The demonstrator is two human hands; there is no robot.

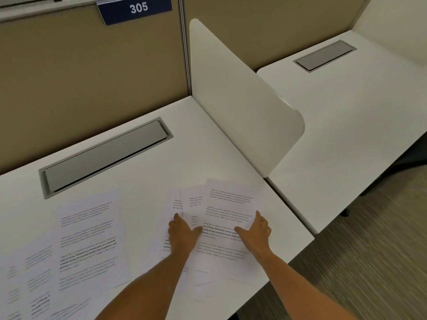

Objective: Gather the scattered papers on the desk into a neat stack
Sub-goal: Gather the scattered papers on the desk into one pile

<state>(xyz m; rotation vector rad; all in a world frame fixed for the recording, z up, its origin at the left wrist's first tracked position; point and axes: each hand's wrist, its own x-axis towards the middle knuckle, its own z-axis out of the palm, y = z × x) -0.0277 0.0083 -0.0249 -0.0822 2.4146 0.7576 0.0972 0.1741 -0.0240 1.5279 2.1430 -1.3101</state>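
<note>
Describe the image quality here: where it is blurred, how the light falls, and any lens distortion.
Head view: the papers at left and the floor are smeared by motion blur, while the sheets under the hands stay readable in places; lighting is soft and even, with only faint shadows under the left hand and right hand; the wide lens bows the desk edges and the divider.

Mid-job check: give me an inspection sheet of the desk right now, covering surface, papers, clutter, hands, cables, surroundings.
Surface: white desk, mostly bare beyond the papers.
Job's things: fanned papers overlapping near the right edge; loose papers spread at left, not yet stacked.
Clutter: nothing seen.
Hands: left hand and right hand flat on the fanned papers, fingers open.
Cables: nothing seen; grey cable hatch closed.
Surroundings: white divider, tan partition with sign 305, neighbouring desk, carpet.
</note>
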